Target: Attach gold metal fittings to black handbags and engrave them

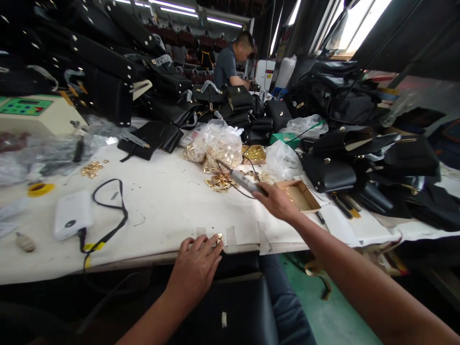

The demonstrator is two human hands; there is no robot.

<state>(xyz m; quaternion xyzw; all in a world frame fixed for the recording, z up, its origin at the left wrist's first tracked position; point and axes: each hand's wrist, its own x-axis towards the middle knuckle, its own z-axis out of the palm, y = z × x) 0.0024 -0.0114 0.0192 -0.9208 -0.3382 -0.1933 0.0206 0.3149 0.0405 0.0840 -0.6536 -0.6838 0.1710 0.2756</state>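
Note:
My right hand (276, 200) is wrapped round a grey handheld tool (247, 181) with a cord, over the table. The tool's tip lies by a pile of gold metal pieces (219, 182). Near the table's front edge, my left hand (197, 261) has its fingers bent and close together, with a small gold piece (220, 238) at the fingertips. Below it, a black leather bag (237, 306) with a small light mark rests on my lap. An open cardboard box (305, 196) holding small gold parts stands right of my right hand.
Clear plastic bags of gold parts (224, 143) stand mid-table. Black bags (330, 172) are heaped right and behind. A white power bank (73, 215), a looped black cable (124, 215) and yellow tape (41, 189) lie left. Pliers (343, 207) lie right. A person (228, 64) works farther back.

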